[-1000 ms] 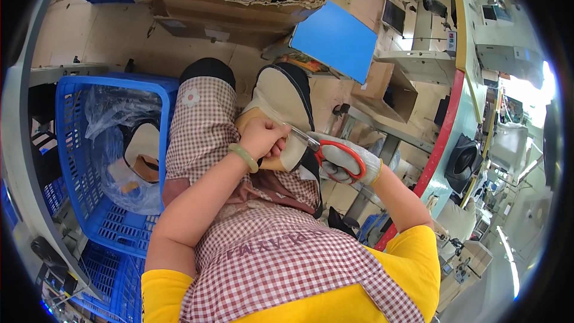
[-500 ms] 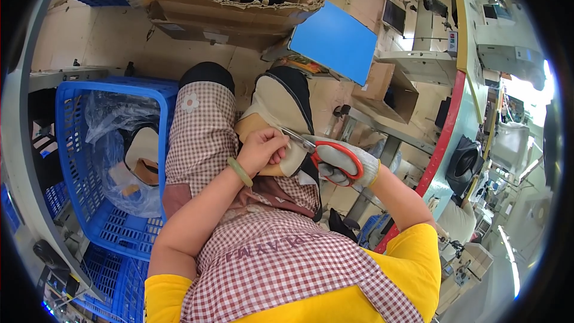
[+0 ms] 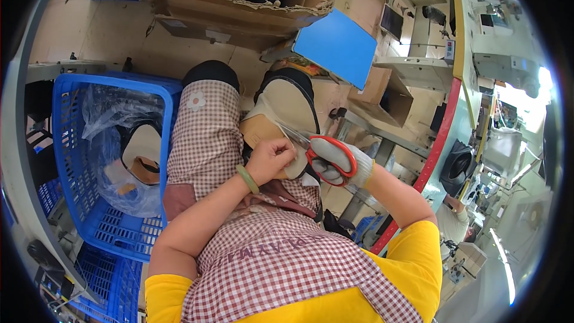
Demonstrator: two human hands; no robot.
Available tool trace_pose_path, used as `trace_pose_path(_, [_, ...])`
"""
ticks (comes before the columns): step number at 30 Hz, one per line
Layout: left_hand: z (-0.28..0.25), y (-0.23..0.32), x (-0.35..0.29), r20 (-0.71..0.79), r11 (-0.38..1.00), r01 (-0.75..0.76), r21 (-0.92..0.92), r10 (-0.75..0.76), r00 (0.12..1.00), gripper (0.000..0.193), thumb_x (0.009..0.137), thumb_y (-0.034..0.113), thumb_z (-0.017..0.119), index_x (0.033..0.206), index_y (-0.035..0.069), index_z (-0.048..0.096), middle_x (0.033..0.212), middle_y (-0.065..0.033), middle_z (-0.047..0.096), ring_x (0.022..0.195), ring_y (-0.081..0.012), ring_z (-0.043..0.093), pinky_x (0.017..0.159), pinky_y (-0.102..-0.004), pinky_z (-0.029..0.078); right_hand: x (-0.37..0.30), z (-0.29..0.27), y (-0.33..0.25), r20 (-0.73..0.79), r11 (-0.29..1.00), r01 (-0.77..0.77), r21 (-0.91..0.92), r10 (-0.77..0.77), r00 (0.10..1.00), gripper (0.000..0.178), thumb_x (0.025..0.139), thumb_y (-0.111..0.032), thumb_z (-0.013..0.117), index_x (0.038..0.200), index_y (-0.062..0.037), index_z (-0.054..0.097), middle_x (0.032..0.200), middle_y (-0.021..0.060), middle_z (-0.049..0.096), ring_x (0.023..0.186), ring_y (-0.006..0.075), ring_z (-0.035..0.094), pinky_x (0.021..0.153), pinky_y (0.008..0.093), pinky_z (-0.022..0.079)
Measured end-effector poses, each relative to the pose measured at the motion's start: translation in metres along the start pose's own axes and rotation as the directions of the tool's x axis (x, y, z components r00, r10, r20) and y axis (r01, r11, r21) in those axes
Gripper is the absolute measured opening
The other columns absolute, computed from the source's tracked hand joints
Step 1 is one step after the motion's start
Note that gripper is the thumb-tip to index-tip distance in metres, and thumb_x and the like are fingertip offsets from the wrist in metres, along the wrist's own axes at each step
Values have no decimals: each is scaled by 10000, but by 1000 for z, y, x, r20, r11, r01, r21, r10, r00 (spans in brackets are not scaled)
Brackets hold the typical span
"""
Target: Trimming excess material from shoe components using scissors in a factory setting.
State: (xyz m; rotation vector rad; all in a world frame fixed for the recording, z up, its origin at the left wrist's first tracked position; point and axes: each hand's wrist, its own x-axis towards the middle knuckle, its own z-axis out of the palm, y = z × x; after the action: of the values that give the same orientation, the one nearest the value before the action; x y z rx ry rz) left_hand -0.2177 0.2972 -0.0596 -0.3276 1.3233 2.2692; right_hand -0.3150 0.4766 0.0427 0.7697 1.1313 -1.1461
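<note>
Beige-and-tan shoe piece with black edging lies under and beyond the bare left hand, long axis running away from the body, rounded end farthest. Left fingertips pinch together, their grip unclear. The grey-white-gloved right hand clasps red-handled metal scissors, blades over the piece.

Tan floor lies left of a red-edged bench, a strip light glowing at right

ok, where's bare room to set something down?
Tan floor between the big carton and blue basket; basket's near end, below the plastic bag, also looks bare. Crowded: the lap, with left hand, right hand, scissors and beige piece bunched together.
</note>
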Motion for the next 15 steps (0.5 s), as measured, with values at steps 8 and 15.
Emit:
trace_pose_path(8, [2, 10, -13, 49, 968, -14, 250, 1, 999, 142, 857, 125, 603, 829, -14, 617, 639, 11, 562, 596, -59, 508, 525, -230, 406, 20, 34, -17, -105, 997, 42, -66, -49, 993, 390, 859, -501, 597, 872, -115, 544, 658, 5, 553, 426, 71, 421, 365, 208, 307])
trace_pose_path(15, [2, 27, -26, -75, 989, -38, 142, 49, 996, 179, 855, 150, 610, 823, -25, 593, 723, -48, 577, 673, -91, 521, 592, -243, 412, 22, 33, -17, -93, 989, 67, -128, -79, 993, 385, 878, -507, 560, 894, -123, 537, 649, 0, 549, 430, 62, 418, 363, 203, 299])
